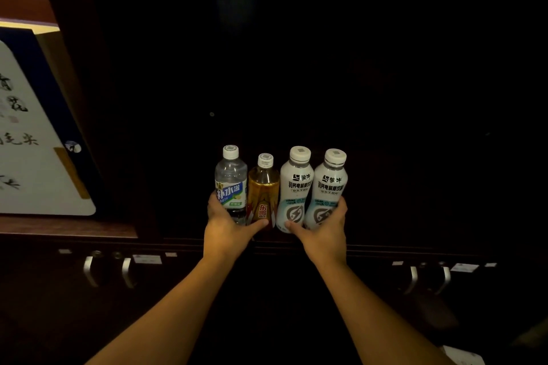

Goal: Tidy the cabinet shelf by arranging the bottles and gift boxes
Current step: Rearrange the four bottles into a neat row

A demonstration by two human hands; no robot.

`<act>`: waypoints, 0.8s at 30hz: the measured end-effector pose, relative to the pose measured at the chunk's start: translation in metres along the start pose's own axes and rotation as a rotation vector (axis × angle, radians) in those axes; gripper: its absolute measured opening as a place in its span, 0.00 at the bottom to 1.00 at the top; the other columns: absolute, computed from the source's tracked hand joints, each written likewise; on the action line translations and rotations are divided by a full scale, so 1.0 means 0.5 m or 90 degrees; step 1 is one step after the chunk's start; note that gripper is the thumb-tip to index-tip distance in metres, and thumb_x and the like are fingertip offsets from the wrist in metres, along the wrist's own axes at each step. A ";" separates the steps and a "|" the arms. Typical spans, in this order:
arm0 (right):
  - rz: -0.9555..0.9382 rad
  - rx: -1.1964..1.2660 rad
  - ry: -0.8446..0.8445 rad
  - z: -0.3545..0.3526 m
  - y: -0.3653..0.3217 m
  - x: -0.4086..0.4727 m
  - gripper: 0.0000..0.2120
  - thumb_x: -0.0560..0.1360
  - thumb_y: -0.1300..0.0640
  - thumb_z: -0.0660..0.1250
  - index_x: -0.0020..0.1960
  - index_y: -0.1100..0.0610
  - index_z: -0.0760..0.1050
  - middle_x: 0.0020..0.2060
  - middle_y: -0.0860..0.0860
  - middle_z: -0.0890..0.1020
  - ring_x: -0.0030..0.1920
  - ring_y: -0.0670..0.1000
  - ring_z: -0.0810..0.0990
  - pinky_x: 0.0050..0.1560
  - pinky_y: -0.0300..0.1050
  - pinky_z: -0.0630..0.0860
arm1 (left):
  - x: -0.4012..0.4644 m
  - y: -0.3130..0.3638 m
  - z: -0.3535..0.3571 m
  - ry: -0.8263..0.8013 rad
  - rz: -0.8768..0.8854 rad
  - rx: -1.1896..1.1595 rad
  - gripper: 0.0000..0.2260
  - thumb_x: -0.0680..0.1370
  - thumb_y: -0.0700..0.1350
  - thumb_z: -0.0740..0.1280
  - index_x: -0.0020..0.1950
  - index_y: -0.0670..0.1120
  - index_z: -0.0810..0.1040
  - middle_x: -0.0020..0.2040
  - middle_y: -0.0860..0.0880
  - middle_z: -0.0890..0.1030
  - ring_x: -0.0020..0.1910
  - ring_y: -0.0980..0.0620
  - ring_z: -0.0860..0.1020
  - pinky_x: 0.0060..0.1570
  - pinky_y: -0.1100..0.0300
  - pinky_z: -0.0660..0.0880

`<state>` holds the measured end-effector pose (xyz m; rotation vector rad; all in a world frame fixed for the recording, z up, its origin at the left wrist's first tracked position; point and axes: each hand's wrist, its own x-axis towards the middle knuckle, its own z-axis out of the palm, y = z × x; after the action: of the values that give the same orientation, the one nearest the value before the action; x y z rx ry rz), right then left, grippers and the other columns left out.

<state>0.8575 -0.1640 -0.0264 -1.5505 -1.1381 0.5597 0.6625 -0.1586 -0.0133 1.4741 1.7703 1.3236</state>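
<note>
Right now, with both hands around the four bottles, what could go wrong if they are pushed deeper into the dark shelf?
1. Each hand holds two bottles only near their bases: the left hand on the clear bottle and the amber bottle, the right hand on the two white bottles. The tall tops could tip.
2. The shelf interior is almost black, so anything standing behind is unseen and might be struck.

Four bottles (280, 187) touching, no gaps; dark shelf (415, 157) open rightward
</note>
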 end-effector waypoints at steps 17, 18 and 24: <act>0.014 -0.018 0.019 0.006 -0.011 -0.006 0.61 0.56 0.50 0.86 0.77 0.44 0.50 0.69 0.50 0.69 0.69 0.54 0.72 0.64 0.59 0.76 | 0.001 -0.005 0.008 0.005 0.012 0.000 0.54 0.61 0.54 0.83 0.77 0.50 0.53 0.70 0.46 0.70 0.70 0.45 0.71 0.62 0.49 0.74; 0.014 -0.020 0.019 0.006 -0.012 -0.007 0.61 0.56 0.50 0.86 0.78 0.45 0.50 0.70 0.50 0.69 0.69 0.54 0.72 0.64 0.59 0.76 | 0.001 -0.005 0.007 0.005 0.010 0.000 0.54 0.61 0.54 0.83 0.77 0.51 0.53 0.70 0.46 0.70 0.70 0.45 0.71 0.63 0.49 0.73; 0.016 -0.019 0.003 -0.005 -0.015 -0.011 0.61 0.58 0.50 0.85 0.77 0.42 0.48 0.71 0.50 0.68 0.69 0.54 0.72 0.64 0.60 0.75 | 0.003 -0.010 0.002 -0.007 0.006 0.023 0.55 0.61 0.56 0.83 0.78 0.51 0.52 0.72 0.46 0.69 0.71 0.45 0.70 0.64 0.49 0.73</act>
<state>0.8544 -0.1702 -0.0201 -1.5934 -1.1298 0.5580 0.6607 -0.1564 -0.0178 1.5081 1.7908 1.2917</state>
